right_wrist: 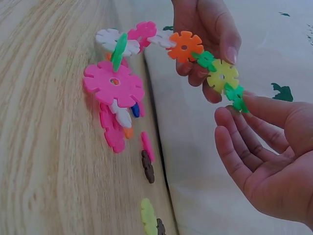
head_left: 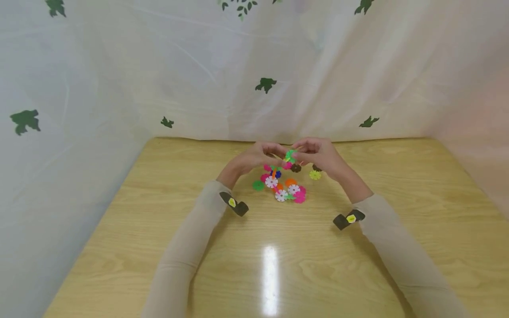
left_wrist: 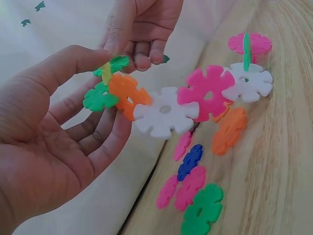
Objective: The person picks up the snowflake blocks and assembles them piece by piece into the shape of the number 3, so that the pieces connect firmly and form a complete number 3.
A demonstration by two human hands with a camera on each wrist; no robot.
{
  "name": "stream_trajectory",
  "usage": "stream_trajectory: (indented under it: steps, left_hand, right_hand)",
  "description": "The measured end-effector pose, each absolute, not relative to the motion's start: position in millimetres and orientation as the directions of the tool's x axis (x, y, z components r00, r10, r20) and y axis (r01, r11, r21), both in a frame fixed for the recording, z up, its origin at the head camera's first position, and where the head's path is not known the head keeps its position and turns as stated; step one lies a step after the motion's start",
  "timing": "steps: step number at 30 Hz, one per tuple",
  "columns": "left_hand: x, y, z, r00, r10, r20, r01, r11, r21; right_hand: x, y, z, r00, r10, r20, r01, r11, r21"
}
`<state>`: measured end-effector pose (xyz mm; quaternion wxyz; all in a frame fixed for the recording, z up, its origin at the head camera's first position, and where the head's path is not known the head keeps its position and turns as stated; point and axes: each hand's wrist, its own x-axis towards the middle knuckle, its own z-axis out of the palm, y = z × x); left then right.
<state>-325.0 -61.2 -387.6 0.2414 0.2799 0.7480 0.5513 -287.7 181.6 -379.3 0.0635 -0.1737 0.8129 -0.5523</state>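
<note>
A chain of slotted plastic flower discs [left_wrist: 166, 112], joined edge to edge, hangs between both hands and curves down toward the table. Its orange disc [right_wrist: 185, 47], small green disc [right_wrist: 204, 60] and yellow disc [right_wrist: 222, 74] lie by the fingers of my left hand [head_left: 254, 158], which grips the chain near its upper end. My right hand [head_left: 323, 158] pinches the green end disc [right_wrist: 236, 99] between thumb and fingers, beside the yellow one. At the lower end a big pink disc [right_wrist: 113, 83] and a white disc [left_wrist: 247, 82] are linked by an upright green disc [left_wrist: 246, 51].
Loose discs lie on the wooden table [head_left: 222, 265] under the hands: a green disc [head_left: 258, 185], a blue disc [left_wrist: 190, 162], an orange disc [left_wrist: 230, 131], a yellow disc [head_left: 315, 175], and several pink and brown ones. A pale curtain [head_left: 199, 79] hangs behind the table's far edge.
</note>
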Motion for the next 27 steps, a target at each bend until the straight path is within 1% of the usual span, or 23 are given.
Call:
stream_trajectory:
  steps: [5, 16, 24, 27]
  left_hand:
    - [-323.9, -63.5, -381.4, -0.736, 0.675, -0.057, 0.162, 0.257, 0.953]
    - [-324.5, -64.8, -379.9, -0.748, 0.661, -0.068, 0.156, 0.274, 0.949]
    - [-325.4, -66.6, -382.6, -0.772, 0.632, -0.069, 0.163, 0.301, 0.939]
    - [-325.6, -67.0, -383.4, -0.776, 0.627, -0.067, 0.155, 0.292, 0.944]
  right_hand:
    - [-290.3, 191.1, -377.1, -0.92, -0.386, 0.067, -0.209, 0.337, -0.918]
    - [-290.0, 204.7, -371.9, -0.917, -0.398, 0.016, -0.185, 0.388, -0.903]
    - [-287.5, 210.8, -377.9, -0.894, -0.44, -0.083, -0.153, 0.474, -0.867]
    - [-287.5, 214.1, -381.1, -0.877, -0.47, -0.099, -0.18, 0.513, -0.839]
